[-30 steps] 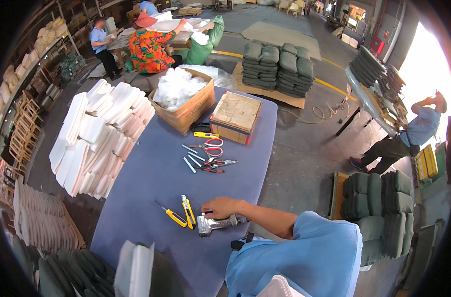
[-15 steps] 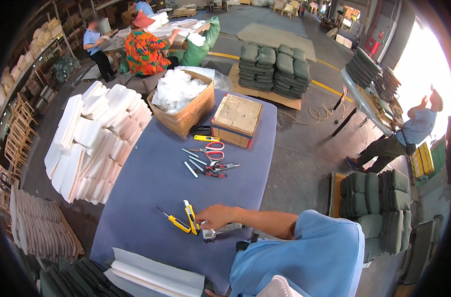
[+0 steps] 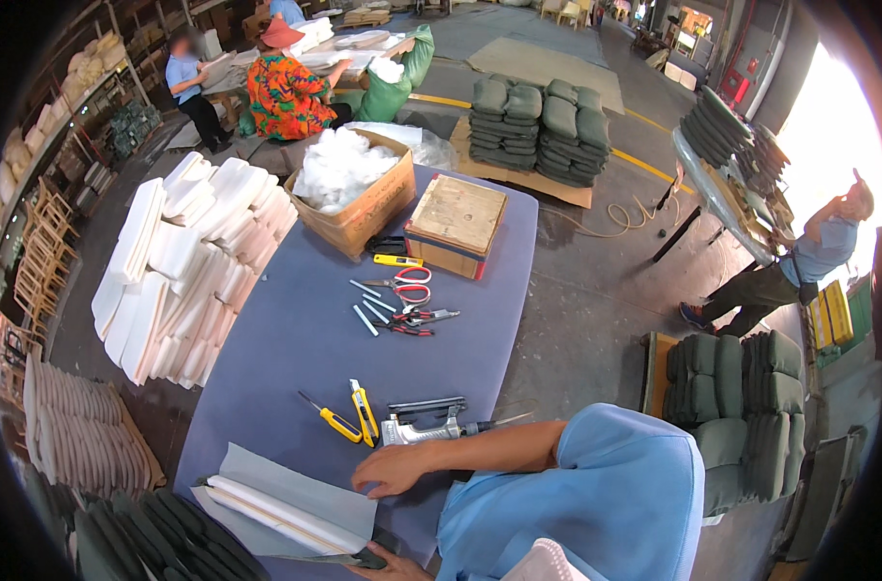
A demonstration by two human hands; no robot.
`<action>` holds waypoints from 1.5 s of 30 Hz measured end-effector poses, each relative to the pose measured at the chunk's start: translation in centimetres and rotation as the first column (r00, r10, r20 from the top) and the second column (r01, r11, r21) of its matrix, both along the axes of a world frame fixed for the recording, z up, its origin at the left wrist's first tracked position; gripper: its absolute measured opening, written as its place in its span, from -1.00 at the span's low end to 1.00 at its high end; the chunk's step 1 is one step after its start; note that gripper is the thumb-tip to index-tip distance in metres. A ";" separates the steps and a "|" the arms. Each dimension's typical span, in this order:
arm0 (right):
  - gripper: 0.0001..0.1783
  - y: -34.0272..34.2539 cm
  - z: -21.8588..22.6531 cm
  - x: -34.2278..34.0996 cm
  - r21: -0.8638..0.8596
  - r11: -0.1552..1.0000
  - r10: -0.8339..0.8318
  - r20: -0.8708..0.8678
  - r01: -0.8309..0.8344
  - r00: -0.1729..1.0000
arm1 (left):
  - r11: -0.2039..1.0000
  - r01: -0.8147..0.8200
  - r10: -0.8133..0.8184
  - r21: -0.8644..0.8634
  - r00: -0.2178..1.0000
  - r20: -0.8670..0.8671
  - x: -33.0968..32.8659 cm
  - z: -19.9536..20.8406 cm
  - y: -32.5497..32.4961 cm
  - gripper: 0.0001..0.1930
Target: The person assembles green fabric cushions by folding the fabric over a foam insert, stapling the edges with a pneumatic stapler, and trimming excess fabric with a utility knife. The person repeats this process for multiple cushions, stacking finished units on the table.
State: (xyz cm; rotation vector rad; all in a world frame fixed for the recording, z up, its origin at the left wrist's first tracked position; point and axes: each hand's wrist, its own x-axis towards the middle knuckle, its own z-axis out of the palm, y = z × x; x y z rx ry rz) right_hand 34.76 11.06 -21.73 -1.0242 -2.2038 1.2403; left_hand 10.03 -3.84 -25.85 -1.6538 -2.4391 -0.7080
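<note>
Left of the staple gun (image 3: 410,429) and nearer the wearer, a white padded strip (image 3: 281,516) lies on grey cloth (image 3: 305,489), long axis slanting far-left to near-right. Left hand (image 3: 395,564), nearer than the gun, probably steadies the cloth; finger closure unclear. Right hand (image 3: 393,472), fingers loosely apart, just below the gun, presumably parked within reach.

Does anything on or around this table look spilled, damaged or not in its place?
Nothing looks clearly spilled or damaged. Only slightly untidy: pale sticks lie at differing angles beside the red-handled scissors, and white stuffing heaps above the rim of its cardboard box.
</note>
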 end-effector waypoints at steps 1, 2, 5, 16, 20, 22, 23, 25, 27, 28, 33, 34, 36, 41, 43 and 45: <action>-0.63 -0.1 0.1 -0.6 0.015 1.000 0.027 -0.033 -0.026 0.999 | 0.999 0.012 -0.012 0.030 1.000 0.025 0.1 -0.2 -0.2 -0.33; -0.62 -0.1 0.5 -1.2 0.033 0.998 0.056 -0.065 -0.054 0.996 | 0.998 0.020 -0.023 0.062 0.998 0.051 0.3 -0.4 -0.4 -0.33; -0.57 -0.8 1.5 -2.5 0.011 0.992 0.130 -0.103 -0.129 0.986 | 0.986 0.037 -0.058 0.160 0.990 0.126 0.8 -1.0 -0.7 -0.33; -0.47 -2.2 0.2 -8.3 0.068 0.972 0.224 -0.005 -0.223 0.975 | 0.997 0.050 -0.070 0.051 0.790 0.609 2.9 3.7 -0.2 -0.42; -0.53 -3.0 1.3 -8.8 0.051 0.980 0.195 -0.120 -0.191 0.973 | 0.999 -0.049 0.046 -0.006 0.871 0.488 2.6 3.9 -1.4 -0.34; -0.49 -3.7 0.4 -9.2 0.005 0.979 0.200 -0.163 -0.202 0.966 | 0.994 -0.060 0.008 0.092 0.874 0.486 2.4 4.3 -1.8 -0.39; -0.49 -4.0 -0.1 -9.2 0.113 0.975 0.210 -0.208 -0.189 0.955 | 0.992 -0.111 0.072 0.051 0.871 0.487 2.7 5.1 -2.1 -0.41; -0.59 -4.0 -0.1 -9.0 0.017 0.971 0.239 -0.170 -0.240 0.956 | 0.991 -0.135 0.118 -0.005 0.843 0.526 3.3 6.2 -2.5 -0.44; -0.66 -3.7 -0.3 -8.3 -0.012 0.965 0.259 -0.125 -0.262 0.958 | 0.990 -0.141 0.124 -0.009 0.838 0.531 3.8 6.7 -2.7 -0.48; -0.70 -3.6 -0.3 -8.1 -0.023 0.963 0.264 -0.122 -0.269 0.957 | 0.991 -0.133 0.120 -0.014 0.838 0.532 3.9 6.9 -2.7 -0.50; -0.81 -1.6 1.0 -7.3 -0.121 0.968 0.212 -0.084 -0.221 0.974 | 0.996 -0.086 0.080 -0.012 0.863 0.499 4.2 6.3 -0.6 -0.56; -0.81 -1.5 1.1 -7.2 -0.097 0.972 0.208 -0.090 -0.216 0.974 | 0.996 -0.091 0.088 -0.018 0.866 0.493 4.3 6.3 -0.4 -0.57; -0.79 -1.2 1.0 -6.7 -0.061 0.981 0.179 -0.109 -0.187 0.978 | 0.996 -0.083 0.093 -0.042 0.874 0.476 4.1 7.1 0.1 -0.58; -0.56 0.9 1.0 -8.0 -0.018 0.998 0.058 -0.256 -0.065 0.965 | 0.984 -0.104 0.027 0.148 0.892 0.450 3.3 8.0 1.4 -0.71; -0.42 2.5 -0.1 -9.2 0.076 0.997 0.041 -0.367 -0.014 0.929 | 0.991 -0.047 -0.010 0.126 0.911 0.413 2.7 6.8 2.1 -0.79; -0.35 2.7 2.3 -10.9 0.258 0.966 0.034 -0.194 0.018 0.980 | 0.991 0.005 -0.060 0.132 0.907 0.416 1.9 5.0 2.0 -0.87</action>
